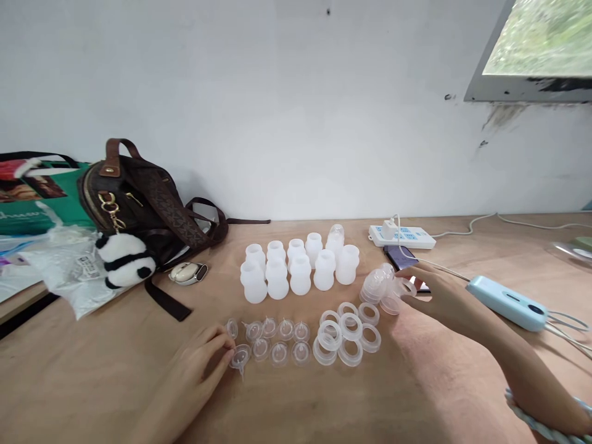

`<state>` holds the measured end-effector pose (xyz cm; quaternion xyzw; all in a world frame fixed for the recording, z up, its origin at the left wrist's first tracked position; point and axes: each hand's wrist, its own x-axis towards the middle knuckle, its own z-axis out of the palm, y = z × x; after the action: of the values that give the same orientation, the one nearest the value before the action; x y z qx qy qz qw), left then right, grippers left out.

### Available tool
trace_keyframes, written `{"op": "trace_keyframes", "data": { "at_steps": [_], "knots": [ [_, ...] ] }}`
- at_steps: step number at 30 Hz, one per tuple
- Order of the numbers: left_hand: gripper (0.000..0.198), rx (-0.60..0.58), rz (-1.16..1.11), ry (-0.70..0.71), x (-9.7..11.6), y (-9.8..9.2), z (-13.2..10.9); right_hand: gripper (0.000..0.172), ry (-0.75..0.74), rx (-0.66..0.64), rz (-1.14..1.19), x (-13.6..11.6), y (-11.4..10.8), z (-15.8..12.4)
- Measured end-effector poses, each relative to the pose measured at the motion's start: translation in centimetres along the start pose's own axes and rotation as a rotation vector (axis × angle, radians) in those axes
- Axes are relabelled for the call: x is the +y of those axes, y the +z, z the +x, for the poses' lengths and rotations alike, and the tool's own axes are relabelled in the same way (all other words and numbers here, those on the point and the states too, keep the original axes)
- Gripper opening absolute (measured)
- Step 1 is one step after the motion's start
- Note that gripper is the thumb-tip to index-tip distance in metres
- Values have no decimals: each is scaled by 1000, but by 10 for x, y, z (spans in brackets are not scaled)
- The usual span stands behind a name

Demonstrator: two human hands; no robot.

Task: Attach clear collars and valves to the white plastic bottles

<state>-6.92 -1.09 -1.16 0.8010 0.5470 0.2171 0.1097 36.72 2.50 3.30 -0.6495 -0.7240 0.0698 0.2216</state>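
— Where is the left hand?

— The left hand [203,361] lies low on the tabletop [92,376]. Its fingertips are pinched on a small clear valve [240,357] at the left end of the two rows of valves [280,341]. The valve rests on the wood with its narrow stem pointing toward the near edge.

— And the right hand?

— The right hand [435,296] reaches in from the right, fingers curled round the right end of a stack of clear caps [375,287]. The stack lies on its side, just right of the white silicone bodies [296,268] and just behind the clear rings [348,336].

— How much room is there around them?

— Bare wood runs left of and in front of the left hand to the near edge, and more lies in front of the rings, between the two forearms. Behind the hands it is crowded, with valves, rings and silicone bodies standing close in rows. A phone [398,256] lies partly under the right hand. A power strip [409,235] sits behind it near the wall, and a light-blue device [506,302] with cables lies just beside the right wrist.

— What about the far left?

— A brown handbag [148,203] with a panda charm [124,260] stands there. A plastic bag [65,268] beside it reaches the tabletop's left edge.
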Motion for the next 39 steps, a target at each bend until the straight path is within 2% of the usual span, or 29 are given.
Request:
{"op": "trace_keyframes", "data": {
  "at_steps": [5, 9, 12, 16, 21, 25, 31, 36, 39],
  "knots": [
    [36, -23, 11, -30, -1, 1, -1, 32, -10, 25, 15, 2, 0, 1],
    [38, -20, 60, -66, -2, 2, -1, 33, -38, 54, 36, -14, -8, -7],
    [38, -16, 88, -85, -2, 3, 0, 27, -150, -34, 76, -37, -8, -14],
    [36, -7, 102, -91, -4, 4, -2, 20, -279, -174, 45, -57, 7, -15],
    [29, 60, 113, -83, -14, 12, -7, 17, -402, -174, -103, -50, 30, -9],
    [23, 135, 126, -64, -19, 18, -10, 20, -398, -184, -159, -43, 39, -10],
    [15, 141, 82, -49, -19, 15, -11, 20, -348, -202, -147, -45, 35, -15],
    [11, 288, 134, -43, -34, 16, -11, 15, -357, -112, -69, -42, 30, -16],
    [17, 267, 162, -25, -43, 18, -8, 16, -364, -81, -44, -42, 29, -15]
  ]
}}
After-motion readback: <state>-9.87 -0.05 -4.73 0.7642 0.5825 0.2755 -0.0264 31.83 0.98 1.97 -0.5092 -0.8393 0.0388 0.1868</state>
